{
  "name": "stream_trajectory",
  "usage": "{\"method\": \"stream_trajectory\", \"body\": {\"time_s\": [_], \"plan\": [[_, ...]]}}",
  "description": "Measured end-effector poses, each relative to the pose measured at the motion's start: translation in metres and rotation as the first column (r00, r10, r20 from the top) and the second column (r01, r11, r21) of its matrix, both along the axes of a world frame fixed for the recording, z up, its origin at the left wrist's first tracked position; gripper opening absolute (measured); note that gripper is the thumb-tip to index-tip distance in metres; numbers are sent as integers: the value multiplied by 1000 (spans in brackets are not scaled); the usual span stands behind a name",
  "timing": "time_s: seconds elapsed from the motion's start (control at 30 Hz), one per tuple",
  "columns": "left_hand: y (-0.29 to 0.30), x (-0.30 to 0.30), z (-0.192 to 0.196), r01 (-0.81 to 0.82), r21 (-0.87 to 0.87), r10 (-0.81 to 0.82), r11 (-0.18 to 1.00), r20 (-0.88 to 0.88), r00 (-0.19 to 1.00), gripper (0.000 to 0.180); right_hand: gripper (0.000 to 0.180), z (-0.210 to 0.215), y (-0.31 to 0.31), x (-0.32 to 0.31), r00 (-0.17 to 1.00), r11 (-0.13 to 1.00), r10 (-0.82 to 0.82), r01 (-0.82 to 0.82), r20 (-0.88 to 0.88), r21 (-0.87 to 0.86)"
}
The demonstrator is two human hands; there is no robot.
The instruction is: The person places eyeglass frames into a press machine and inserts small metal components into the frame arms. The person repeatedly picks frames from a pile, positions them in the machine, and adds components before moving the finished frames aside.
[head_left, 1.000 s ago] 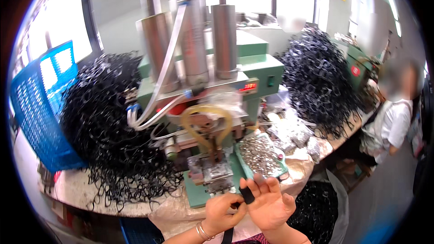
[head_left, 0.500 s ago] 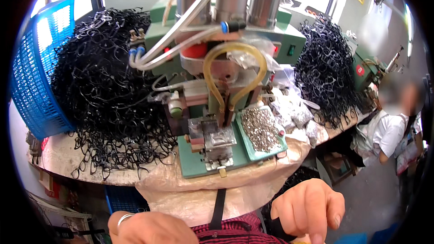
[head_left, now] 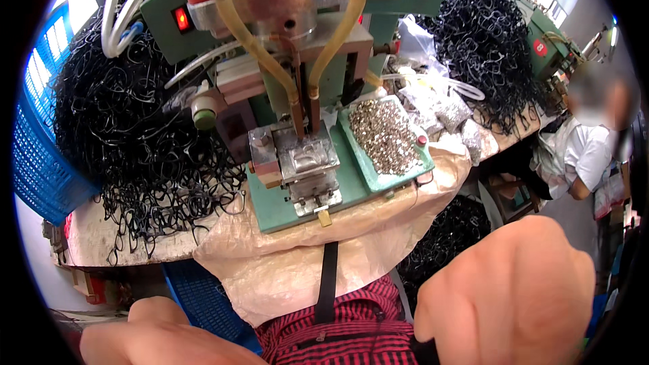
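My left hand [head_left: 165,338] is low at the left, seen from its back, with its fingertips hidden. At the lower right my right hand [head_left: 507,297] is closed, knuckles up and fingers curled under; what it holds, if anything, is hidden. Between the hands lies red-and-black striped cloth [head_left: 345,331] with a black strap [head_left: 327,287] running up from it. Both hands are apart from the green bench press [head_left: 287,213]. Its metal die block [head_left: 307,159] sits beneath two yellowish tubes [head_left: 236,23]. Beside it, a green tray [head_left: 374,186] holds small shiny metal pieces [head_left: 385,138].
Tangled black loops [head_left: 142,122] are heaped on the table at left, beside a blue crate [head_left: 40,149]. Another heap [head_left: 483,40] stands at right, near plastic bags [head_left: 439,105]. Brownish sheeting [head_left: 284,263] drapes over the table edge. A person [head_left: 588,149] sits at far right.
My view has moved closer to the press and tilted down, so more of the lap shows. Both hands appear larger and farther apart; the left has shifted toward the left edge.
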State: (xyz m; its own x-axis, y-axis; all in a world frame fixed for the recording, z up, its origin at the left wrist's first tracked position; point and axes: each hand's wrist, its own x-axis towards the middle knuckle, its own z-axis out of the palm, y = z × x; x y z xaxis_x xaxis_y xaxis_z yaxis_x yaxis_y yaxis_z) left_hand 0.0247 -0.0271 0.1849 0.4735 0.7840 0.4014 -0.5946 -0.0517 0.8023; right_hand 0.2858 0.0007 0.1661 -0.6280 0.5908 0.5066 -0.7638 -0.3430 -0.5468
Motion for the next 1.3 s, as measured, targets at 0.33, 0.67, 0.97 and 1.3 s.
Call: {"method": "stream_trajectory", "body": {"time_s": [0.33,0.67,0.97,1.3], "plan": [[8,-11,-4,37,75,-36,996,-11,999,12,22,-13,42,-22,983,960,168,-147,-73,237],[11,-26,3,63,173,-58,983,-33,998,14,14,-10,47,-28,984,915,112,-47,-140,400],[5,-27,19,173,354,-150,919,-91,984,16,17,-3,33,-18,955,780,60,136,-289,611],[15,-28,26,405,476,-318,781,-255,913,19,38,13,34,-13,985,969,148,-126,-92,214]]}}
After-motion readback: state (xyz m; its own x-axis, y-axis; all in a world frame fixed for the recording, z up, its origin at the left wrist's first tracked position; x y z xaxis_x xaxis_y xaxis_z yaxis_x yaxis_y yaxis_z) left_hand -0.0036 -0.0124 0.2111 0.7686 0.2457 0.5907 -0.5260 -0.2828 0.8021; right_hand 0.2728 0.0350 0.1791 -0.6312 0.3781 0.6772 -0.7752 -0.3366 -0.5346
